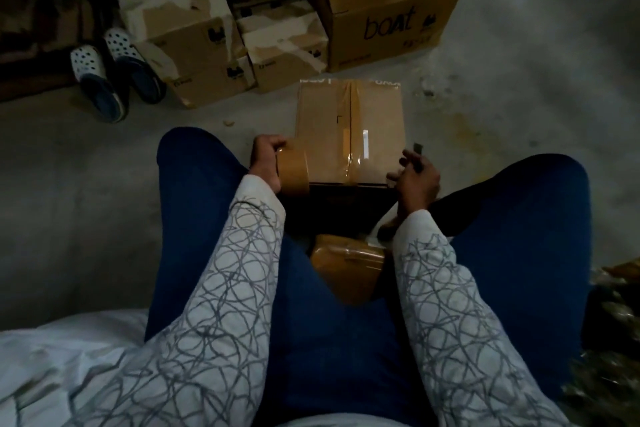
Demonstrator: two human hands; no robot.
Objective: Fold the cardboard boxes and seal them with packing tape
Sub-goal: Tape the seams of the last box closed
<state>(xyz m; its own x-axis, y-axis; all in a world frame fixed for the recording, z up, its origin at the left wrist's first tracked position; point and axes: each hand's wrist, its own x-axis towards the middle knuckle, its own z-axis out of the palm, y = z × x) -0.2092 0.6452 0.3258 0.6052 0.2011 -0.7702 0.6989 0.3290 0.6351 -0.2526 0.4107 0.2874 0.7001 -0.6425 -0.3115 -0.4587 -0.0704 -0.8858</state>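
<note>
Left hand: the left hand (266,163) is gripping the tape roll (292,173), fingers curling over its top, just left of centre frame.
Right hand: the right hand (416,180) is curling round a small dark thing (418,149) that is poking up from its fingers.
Box: the cardboard box (322,121) is sitting on the floor just beyond both hands, flaps closed, with a glossy tape strip (353,135) lying along its centre seam.
Relation: the seam is running straight away from the person, midway between the hands. The roll is overlapping the box's near-left corner, so that hand looks marginally nearer.
Hard to see: shadow is swallowing the box's near face. I cannot tell whether tape is joining roll to strip, nor what the dark thing is.
Beyond: more boxes (194,55) are standing along the top of the frame.
</note>
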